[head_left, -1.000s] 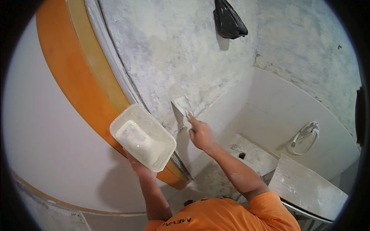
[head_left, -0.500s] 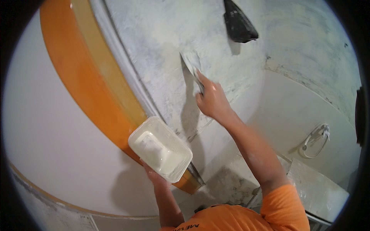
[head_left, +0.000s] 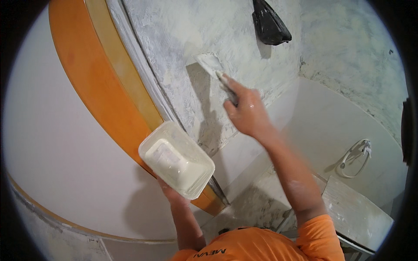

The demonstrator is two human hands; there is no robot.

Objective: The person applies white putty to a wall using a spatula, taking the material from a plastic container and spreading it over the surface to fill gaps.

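A putty knife point(head_left: 212, 64) with white paste on its wide blade is gripped by my right hand point(head_left: 249, 111), index finger stretched along it toward the blade. The blade is at the patchy grey-white wall point(head_left: 174, 39); a dark shadow falls to its left and below, and I cannot tell whether the edge touches. My left hand point(head_left: 172, 194) supports a white rectangular tub point(head_left: 198, 163) from underneath, its fingers mostly hidden by it. Whitish paste point(head_left: 174, 161) lies in the bottom of the tub, which tilts toward me.
An orange door frame point(head_left: 98, 95) runs down the left beside a white surface point(head_left: 56, 143). A black plastic-wrapped object point(head_left: 271, 24) hangs on the wall. At right are a white hose sprayer point(head_left: 355, 158) and a pale board point(head_left: 355, 213).
The putty knife has shifted slightly left, and its blade now shows its paste-covered face more. My right hand has moved a little right and down. The tub has shifted slightly left and up.
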